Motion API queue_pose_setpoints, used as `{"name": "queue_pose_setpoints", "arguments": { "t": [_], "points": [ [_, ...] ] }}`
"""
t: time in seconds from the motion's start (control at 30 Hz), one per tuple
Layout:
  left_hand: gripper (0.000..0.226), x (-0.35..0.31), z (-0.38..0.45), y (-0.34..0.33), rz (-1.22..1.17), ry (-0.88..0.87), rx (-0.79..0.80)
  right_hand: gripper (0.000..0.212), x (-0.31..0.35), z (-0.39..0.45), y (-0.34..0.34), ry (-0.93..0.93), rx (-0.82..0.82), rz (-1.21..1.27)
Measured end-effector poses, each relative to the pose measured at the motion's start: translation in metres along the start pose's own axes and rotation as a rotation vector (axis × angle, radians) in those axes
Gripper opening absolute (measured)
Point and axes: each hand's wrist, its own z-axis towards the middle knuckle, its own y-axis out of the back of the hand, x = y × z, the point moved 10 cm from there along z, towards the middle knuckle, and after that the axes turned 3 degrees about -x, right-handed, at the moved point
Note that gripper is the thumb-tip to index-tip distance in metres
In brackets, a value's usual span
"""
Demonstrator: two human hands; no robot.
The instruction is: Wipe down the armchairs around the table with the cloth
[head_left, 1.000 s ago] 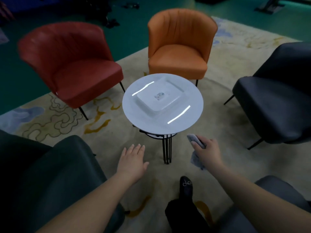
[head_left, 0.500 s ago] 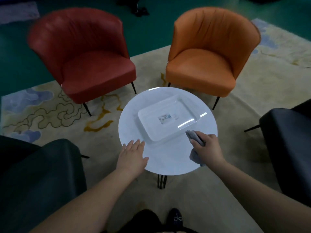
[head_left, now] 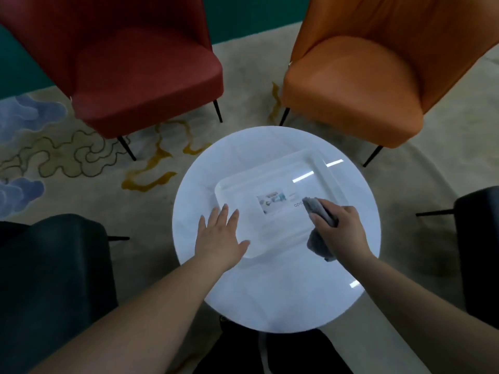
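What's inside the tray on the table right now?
Only a printed label shows in the tray. The hands and cloth hide its near part.

White rectangular tray (head_left: 318,164) with a printed label (head_left: 272,203), patterned beige rug (head_left: 81,152), green floor (head_left: 16,66)

Round white table (head_left: 272,300) with a white rectangular tray (head_left: 318,168) on top

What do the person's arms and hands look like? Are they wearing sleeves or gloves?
No gloves and no sleeves in view. Both forearms are bare all the way to the picture's bottom edge. The left hand and the right hand are bare too, with short nails on the left fingers. I see no rings, watch or bracelets.
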Motion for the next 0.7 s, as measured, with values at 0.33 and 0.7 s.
{"name": "queue_pose_setpoints", "arguments": {
  "t": [0.33, 0.7],
  "points": [
    [0.101, -0.018, 0.073, -0.062, -0.006, 0.094, -0.001, 0.051, -0.048, 0.095, -0.063, -0.015, 0.126, -0.109],
    [0.104, -0.019, 0.078, -0.063, -0.001, 0.184, 0.010, 0.073, -0.046, 0.127, -0.129, 0.115, 0.401, -0.158]
  ]
}}
